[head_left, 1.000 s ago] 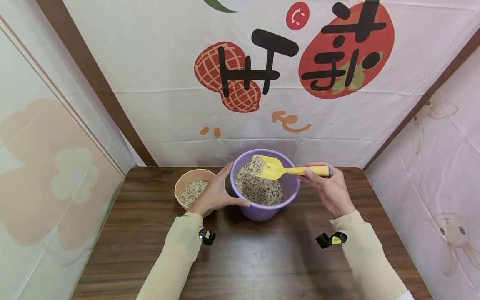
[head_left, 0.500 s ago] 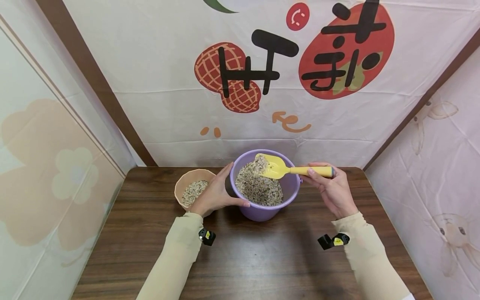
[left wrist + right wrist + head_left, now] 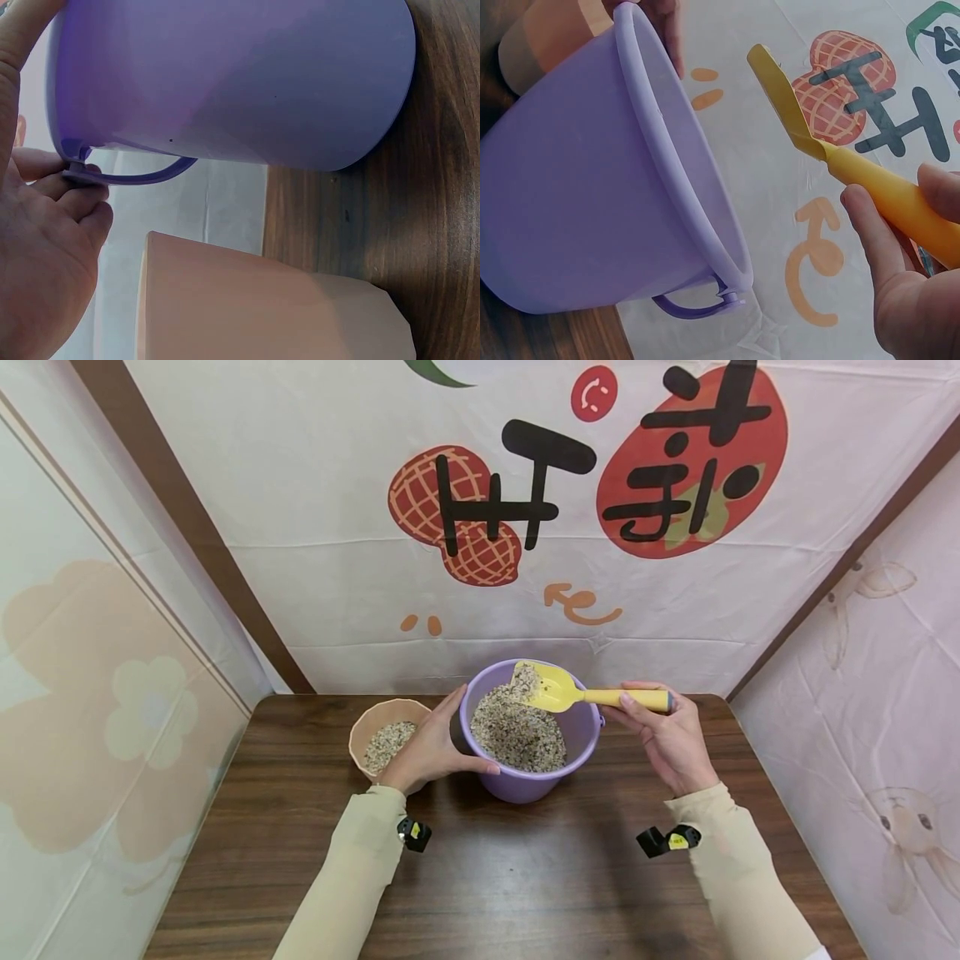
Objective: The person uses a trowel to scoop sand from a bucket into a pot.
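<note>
A purple bucket [image 3: 517, 788] stands on the table, part filled with speckled grit [image 3: 517, 735]. My left hand [image 3: 431, 750] grips its left rim, thumb along the front and fingers round the far side. In the left wrist view, these fingers [image 3: 86, 199] touch the bucket's handle [image 3: 150, 178] where it joins the rim. Over the bucket's mouth, my right hand [image 3: 671, 739] holds a yellow toy shovel [image 3: 558, 690] by its handle, with a small heap of grit at the blade's tip. The right wrist view shows the shovel's blade [image 3: 780, 101] raised above the rim.
A peach faceted bowl [image 3: 366, 723] with some of the same grit stands close to the bucket's left, partly hidden by my left hand. Behind both containers rises a printed cloth wall [image 3: 337, 585]. The brown wooden table [image 3: 510, 885] runs toward me.
The shovel and my right hand have shifted slightly right, and the blade sits a little farther back, still bearing grit. My left hand and the bucket have stayed put.
</note>
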Demonstrator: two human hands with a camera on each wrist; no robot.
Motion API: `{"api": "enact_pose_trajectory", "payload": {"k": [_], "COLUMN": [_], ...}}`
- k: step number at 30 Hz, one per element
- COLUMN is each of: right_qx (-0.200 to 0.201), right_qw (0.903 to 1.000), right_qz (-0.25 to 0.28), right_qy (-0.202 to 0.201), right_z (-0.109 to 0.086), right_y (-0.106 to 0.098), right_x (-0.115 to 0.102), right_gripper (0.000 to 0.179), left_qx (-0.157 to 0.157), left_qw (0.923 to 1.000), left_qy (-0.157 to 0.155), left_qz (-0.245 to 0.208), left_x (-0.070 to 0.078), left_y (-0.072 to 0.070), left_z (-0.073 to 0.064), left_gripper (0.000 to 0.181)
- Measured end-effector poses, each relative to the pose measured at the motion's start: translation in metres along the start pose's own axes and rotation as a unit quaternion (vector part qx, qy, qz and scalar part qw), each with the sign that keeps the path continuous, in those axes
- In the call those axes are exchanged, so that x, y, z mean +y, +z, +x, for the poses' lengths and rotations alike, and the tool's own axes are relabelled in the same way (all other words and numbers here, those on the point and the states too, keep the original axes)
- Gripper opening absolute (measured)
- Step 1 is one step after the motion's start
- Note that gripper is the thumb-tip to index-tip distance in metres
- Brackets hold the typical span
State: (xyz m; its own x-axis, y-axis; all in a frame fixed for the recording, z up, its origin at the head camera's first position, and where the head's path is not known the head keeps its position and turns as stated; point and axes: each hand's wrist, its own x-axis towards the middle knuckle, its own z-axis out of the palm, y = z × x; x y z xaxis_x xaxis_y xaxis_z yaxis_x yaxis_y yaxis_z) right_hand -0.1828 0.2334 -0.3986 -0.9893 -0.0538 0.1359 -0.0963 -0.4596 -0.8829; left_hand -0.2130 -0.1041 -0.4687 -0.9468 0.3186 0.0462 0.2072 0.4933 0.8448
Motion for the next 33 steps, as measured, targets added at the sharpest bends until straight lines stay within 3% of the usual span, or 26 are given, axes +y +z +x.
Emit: {"api": "enact_pose_trajectory", "payload": {"k": [25,33], "right_qx": [0.002,0.003], "right_qw": [1.0,1.0], "right_qz": [0.004,0.003], "right_qy": [0.0,0.002], "right_z": [-0.001,-0.002], "right_y": [0.0,-0.001], "right_x": [0.0,0.001], "right_gripper": [0.018,0.026], "left_qx": [0.004,0.001], "left_qw": [0.9999,0.9988], "left_qy": [-0.002,0.008], "left_qz": [0.009,0.049], "left_x": [0.006,0.004], "left_y": [-0.001,-0.016], "left_z": [-0.003,-0.01], "left_gripper": [0.146,0.145]}}
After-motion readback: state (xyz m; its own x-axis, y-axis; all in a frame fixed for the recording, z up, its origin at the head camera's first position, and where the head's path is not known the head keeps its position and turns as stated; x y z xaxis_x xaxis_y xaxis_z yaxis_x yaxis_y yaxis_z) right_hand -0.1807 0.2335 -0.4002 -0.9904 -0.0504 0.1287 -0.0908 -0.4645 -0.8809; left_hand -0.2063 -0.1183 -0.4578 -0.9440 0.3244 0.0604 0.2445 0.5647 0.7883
